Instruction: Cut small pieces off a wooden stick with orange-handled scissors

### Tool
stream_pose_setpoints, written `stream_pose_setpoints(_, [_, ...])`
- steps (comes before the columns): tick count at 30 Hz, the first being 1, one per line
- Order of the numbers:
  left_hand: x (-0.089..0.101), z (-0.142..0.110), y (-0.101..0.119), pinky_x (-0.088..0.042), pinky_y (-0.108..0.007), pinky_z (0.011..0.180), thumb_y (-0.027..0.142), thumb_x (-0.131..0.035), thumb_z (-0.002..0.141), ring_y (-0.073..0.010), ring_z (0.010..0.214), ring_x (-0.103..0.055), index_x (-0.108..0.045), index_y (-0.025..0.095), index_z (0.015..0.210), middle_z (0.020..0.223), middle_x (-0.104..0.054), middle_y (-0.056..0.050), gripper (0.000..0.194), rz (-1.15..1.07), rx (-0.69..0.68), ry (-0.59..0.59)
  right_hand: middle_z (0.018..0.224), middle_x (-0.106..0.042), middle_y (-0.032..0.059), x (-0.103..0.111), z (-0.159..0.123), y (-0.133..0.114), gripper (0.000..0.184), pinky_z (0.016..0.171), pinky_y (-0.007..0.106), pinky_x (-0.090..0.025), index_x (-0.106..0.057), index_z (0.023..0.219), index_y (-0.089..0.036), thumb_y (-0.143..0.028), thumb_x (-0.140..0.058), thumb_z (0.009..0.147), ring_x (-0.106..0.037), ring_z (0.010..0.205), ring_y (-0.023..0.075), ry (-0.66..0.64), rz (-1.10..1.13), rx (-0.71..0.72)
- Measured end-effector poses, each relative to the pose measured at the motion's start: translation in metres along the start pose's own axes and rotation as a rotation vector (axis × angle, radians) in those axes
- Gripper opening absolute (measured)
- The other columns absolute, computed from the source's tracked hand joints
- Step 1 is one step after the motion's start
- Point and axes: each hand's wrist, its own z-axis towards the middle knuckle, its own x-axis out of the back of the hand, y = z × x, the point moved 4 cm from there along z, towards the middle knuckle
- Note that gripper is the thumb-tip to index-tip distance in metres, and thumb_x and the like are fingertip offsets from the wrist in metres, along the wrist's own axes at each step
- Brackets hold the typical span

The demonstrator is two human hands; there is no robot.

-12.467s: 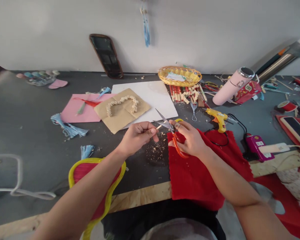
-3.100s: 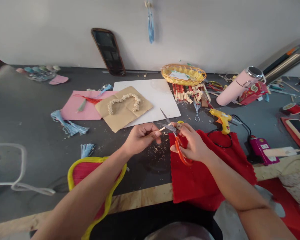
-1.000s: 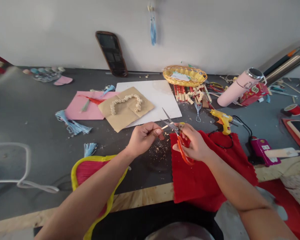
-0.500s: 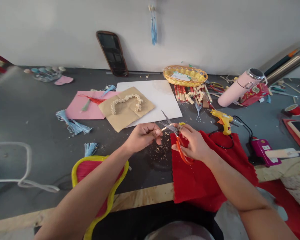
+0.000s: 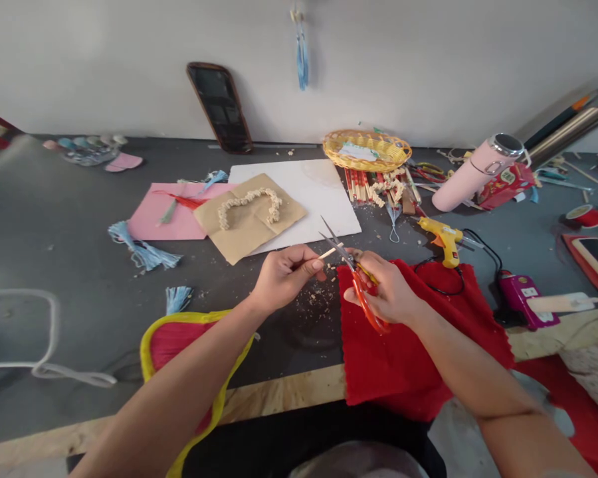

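Note:
Between its thumb and fingers, my left hand (image 5: 292,275) pinches a thin pale wooden stick (image 5: 329,252), which points up to the right. My right hand (image 5: 381,285) grips scissors (image 5: 361,292) with red and yellow handles. Their blades are parted and lie around or beside the stick's free end; I cannot tell which. Small pale chips (image 5: 319,302) are scattered on the dark table below my hands. Beyond them, a curved string of pale bits (image 5: 252,198) lies on brown paper (image 5: 229,242). Under my right hand spreads a red cloth (image 5: 383,365).
A yellow glue gun (image 5: 441,239) and a pink bottle (image 5: 476,174) stand to the right. Behind are a wicker basket (image 5: 331,149) and a phone (image 5: 219,106) leaning on the wall. Blue tassels (image 5: 147,252) and pink paper (image 5: 179,229) lie left. A purple power adapter (image 5: 518,292) sits at right.
The scissor blades have shifted toward the stick's right end, and more of the stick shows between my hands. The scissors are turned slightly, with the yellow handle more visible.

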Motion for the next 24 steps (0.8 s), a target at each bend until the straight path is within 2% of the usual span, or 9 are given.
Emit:
stream_pose_setpoints(2, [0.001,0.000,-0.001,-0.039,-0.021,0.049,0.041,-0.061,0.087,-0.0106,0.055,-0.056,-0.067,0.015,0.070,0.065,-0.070,-0.004,0.032,0.008,-0.008,0.004,0.084,-0.057,0.0024,-0.002,-0.001,-0.001,0.056,0.067,0.030,-0.049,-0.057,0.125,-0.019,-0.054,-0.065,0.082,-0.051,0.067,0.0136,-0.008,0.047,-0.021])
stream_pose_setpoints(4, [0.002,0.001,-0.002,-0.041,-0.021,0.051,0.041,-0.061,0.087,-0.0112,0.056,-0.057,-0.067,0.015,0.070,0.064,-0.070,-0.004,0.032,0.022,-0.022,0.017,0.080,-0.055,0.0004,-0.005,-0.003,-0.003,0.052,0.064,0.028,-0.048,-0.055,0.128,-0.019,-0.052,-0.057,0.088,-0.050,0.064,0.0123,-0.024,0.128,-0.057])
stream_pose_setpoints(7, [0.006,0.004,-0.005,-0.040,-0.022,0.050,0.044,-0.062,0.086,-0.0109,0.055,-0.055,-0.067,0.015,0.069,0.063,-0.069,-0.005,0.035,0.013,-0.027,0.036,0.084,-0.057,0.0013,-0.007,-0.005,-0.006,0.049,0.063,0.027,-0.048,-0.052,0.132,-0.021,-0.049,-0.051,0.092,-0.053,0.067,0.0124,-0.050,0.182,-0.045])
stream_pose_setpoints(11, [0.013,0.007,-0.010,-0.031,-0.021,0.041,0.048,-0.063,0.084,-0.0071,0.043,-0.043,-0.065,0.014,0.069,0.060,-0.067,-0.004,0.037,-0.032,0.036,0.115,0.098,-0.059,0.0052,-0.001,-0.002,0.000,0.061,0.073,0.033,-0.053,-0.050,0.135,-0.024,-0.048,-0.067,0.082,-0.057,0.076,0.0166,0.005,-0.018,0.017])
stream_pose_setpoints(15, [0.018,0.008,-0.018,-0.028,-0.020,0.038,0.047,-0.065,0.084,-0.0055,0.040,-0.038,-0.062,0.014,0.074,0.060,-0.067,-0.003,0.034,-0.067,0.089,0.249,0.114,-0.060,0.0105,0.007,0.003,0.018,0.060,0.084,0.039,-0.055,-0.049,0.135,-0.025,-0.046,-0.067,0.082,-0.062,0.091,0.0227,0.146,-0.224,-0.047])
stream_pose_setpoints(19, [0.022,0.007,-0.022,-0.030,-0.020,0.039,0.046,-0.063,0.085,-0.0055,0.040,-0.039,-0.060,0.015,0.076,0.062,-0.067,-0.002,0.033,-0.105,0.069,0.344,0.114,-0.062,0.0141,0.009,0.007,0.037,0.065,0.091,0.049,-0.053,-0.046,0.139,-0.022,-0.041,-0.069,0.080,-0.061,0.106,0.0316,0.193,-0.441,-0.164])
stream_pose_setpoints(24, [0.023,0.006,-0.019,-0.037,-0.020,0.046,0.042,-0.061,0.087,-0.0080,0.048,-0.050,-0.061,0.015,0.075,0.063,-0.068,-0.003,0.029,0.057,0.019,0.375,0.123,-0.060,0.0191,0.009,0.009,0.055,0.074,0.099,0.056,-0.047,-0.038,0.143,-0.014,-0.033,-0.068,0.079,-0.055,0.118,0.0365,0.163,-0.559,-0.221])
